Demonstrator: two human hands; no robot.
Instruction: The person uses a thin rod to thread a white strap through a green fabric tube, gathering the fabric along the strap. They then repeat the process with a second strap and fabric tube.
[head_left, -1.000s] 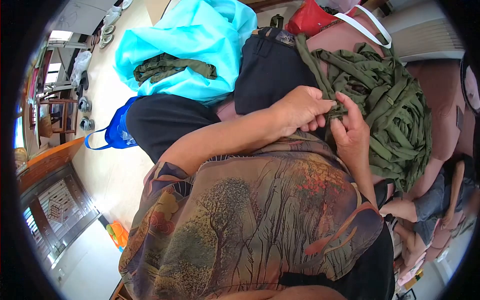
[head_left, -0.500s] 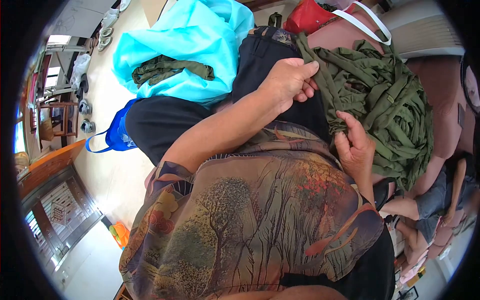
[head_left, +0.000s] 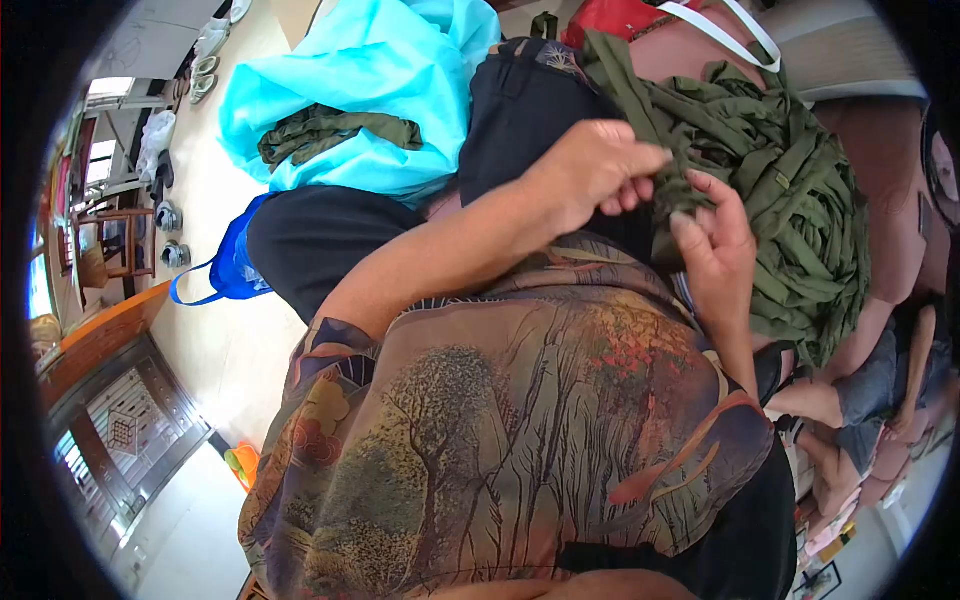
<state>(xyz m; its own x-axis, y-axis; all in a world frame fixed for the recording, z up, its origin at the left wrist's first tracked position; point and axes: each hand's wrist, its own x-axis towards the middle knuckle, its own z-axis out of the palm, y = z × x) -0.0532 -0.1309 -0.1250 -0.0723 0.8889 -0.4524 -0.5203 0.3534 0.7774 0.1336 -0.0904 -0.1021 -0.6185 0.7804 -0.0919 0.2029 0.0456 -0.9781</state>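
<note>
Brown, tree-printed top (head_left: 520,430) with reddish foliage and loose sleeves, black trousers (head_left: 330,235)

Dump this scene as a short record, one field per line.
left_hand: left hand at green strip, grip blurred
right_hand: right hand beside left, thumb and index at same strip, grip unclear
main_pile: tangled green cloth heap on pink seat
cyan_item: cyan bag-like fabric, green bundle on it or in its opening
blue_item: blue bag, by dark-clothed knee
red_item: red bag, beyond heap
floor: shoes, far left
other_person: bare arm, right edge
</note>
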